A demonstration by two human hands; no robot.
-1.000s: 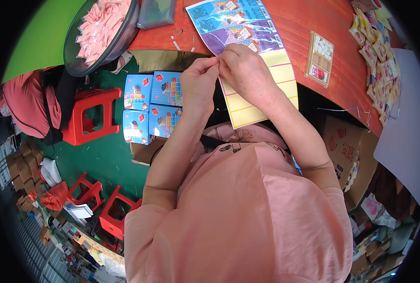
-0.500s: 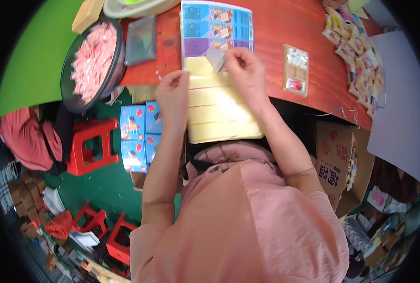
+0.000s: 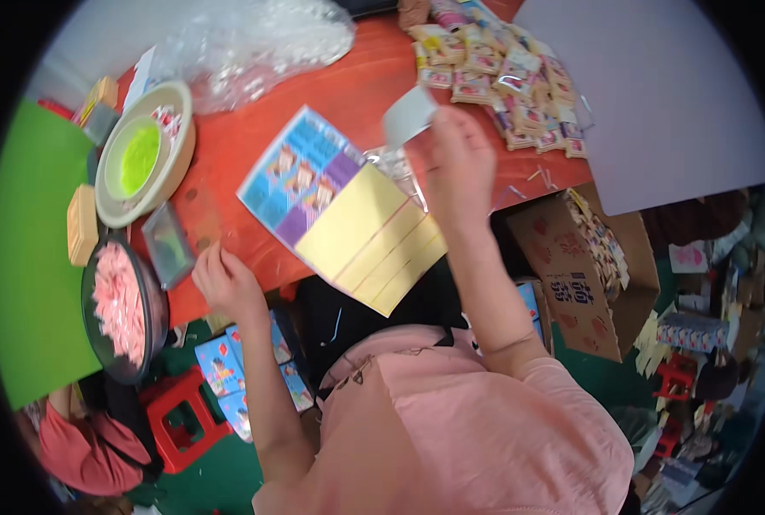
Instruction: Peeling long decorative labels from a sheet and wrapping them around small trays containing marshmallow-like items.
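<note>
My right hand [image 3: 464,167] is closed on a small pale grey sticker [image 3: 410,116], pinched by its edge and raised over the red table. Below that hand lies a clear-wrapped small pack [image 3: 397,169], partly hidden by the hand and a sheet. That sticker sheet [image 3: 369,227] lies slantwise over the table's front edge, its far rows printed blue and purple, its nearer part bare yellow backing. My left hand [image 3: 228,281] hovers at the table edge, fingers loosely bent and apart, with nothing visible in them. Nearest to it is a clear plastic box [image 3: 168,245].
Far left stand a dark bowl of pink packets [image 3: 118,305] and a pale basin [image 3: 185,142] holding a green-filled bowl. Wrapped packs [image 3: 511,77] pile up at the back right. An open carton [image 3: 571,283] stands below the right edge, a red stool [image 3: 181,421] lower left.
My view has turned to the right. My right hand has carried the sticker away from the sheet towards the wrapped pack. My left hand has left the sheet and moved left.
</note>
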